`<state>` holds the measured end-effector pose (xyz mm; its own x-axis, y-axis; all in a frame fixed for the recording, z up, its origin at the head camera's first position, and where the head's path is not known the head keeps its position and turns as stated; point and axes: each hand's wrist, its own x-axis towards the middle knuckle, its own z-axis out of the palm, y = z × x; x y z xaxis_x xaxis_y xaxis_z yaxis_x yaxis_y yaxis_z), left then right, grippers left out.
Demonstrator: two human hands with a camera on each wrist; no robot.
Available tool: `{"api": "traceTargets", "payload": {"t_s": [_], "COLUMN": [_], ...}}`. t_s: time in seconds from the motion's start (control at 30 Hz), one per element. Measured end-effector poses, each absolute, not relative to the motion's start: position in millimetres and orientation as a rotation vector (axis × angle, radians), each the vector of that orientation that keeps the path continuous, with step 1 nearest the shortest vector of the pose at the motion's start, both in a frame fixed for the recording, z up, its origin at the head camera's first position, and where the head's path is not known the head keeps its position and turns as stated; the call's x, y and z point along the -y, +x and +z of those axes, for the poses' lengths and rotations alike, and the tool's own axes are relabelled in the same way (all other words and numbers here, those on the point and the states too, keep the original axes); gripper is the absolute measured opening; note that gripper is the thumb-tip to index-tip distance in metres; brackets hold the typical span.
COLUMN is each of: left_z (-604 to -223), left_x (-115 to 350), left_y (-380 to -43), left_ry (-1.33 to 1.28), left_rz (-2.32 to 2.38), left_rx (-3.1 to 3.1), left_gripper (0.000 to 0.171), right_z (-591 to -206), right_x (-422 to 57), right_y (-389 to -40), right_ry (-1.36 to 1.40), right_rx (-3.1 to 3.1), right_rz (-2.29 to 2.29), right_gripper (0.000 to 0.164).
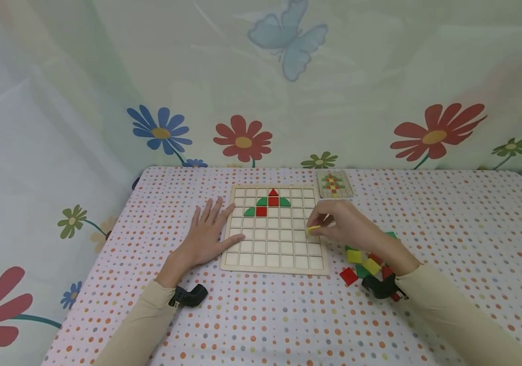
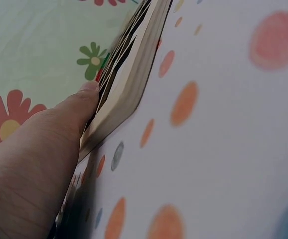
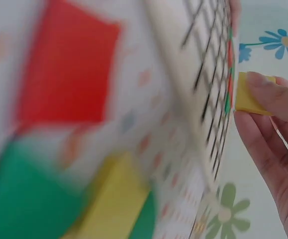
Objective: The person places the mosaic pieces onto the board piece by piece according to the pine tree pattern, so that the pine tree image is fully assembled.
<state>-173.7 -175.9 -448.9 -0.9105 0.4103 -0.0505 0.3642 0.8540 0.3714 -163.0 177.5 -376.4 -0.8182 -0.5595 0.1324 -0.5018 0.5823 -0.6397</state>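
Note:
A wooden grid board (image 1: 261, 249) lies on the table with red and green tiles set in its upper cells. A red triangle tile (image 1: 273, 192) tops the pattern, above red square tiles (image 1: 261, 211) and green curved tiles (image 1: 284, 202). My left hand (image 1: 206, 238) rests with spread fingers at the board's left edge, its thumb (image 2: 79, 107) on the rim. My right hand (image 1: 340, 223) pinches a yellow square tile (image 3: 250, 94) between thumb and fingers over the board's right side.
Loose red, green and yellow tiles (image 1: 354, 256) lie in a pile right of the board, partly under my right forearm. A pattern card (image 1: 335, 184) with a similar figure lies beyond the board's upper right corner. A dotted cloth (image 1: 261, 315) covers the table.

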Motion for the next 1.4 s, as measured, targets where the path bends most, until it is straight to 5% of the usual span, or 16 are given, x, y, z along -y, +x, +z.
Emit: {"api": "traceTargets", "payload": {"t_s": [0.53,1.4], "left_z": [-451.2,-450.1], "left_x": [177.4,177.3], "left_y": [-175.8,-176.2], "left_ry": [0.619,0.580], "left_rz": [0.516,0.519], "left_rx": [-2.919,-2.894], "left_gripper": [0.089,0.090], "right_z": [-390.8,-382.1], "right_x": [-106.0,-84.9], "right_y": [-214.0,-218.9], "right_ry": [-0.790,-0.675], "right_rx": [-2.718,-2.738], "right_rz": [-1.206,-0.921], "right_gripper": [0.014,0.016]}}
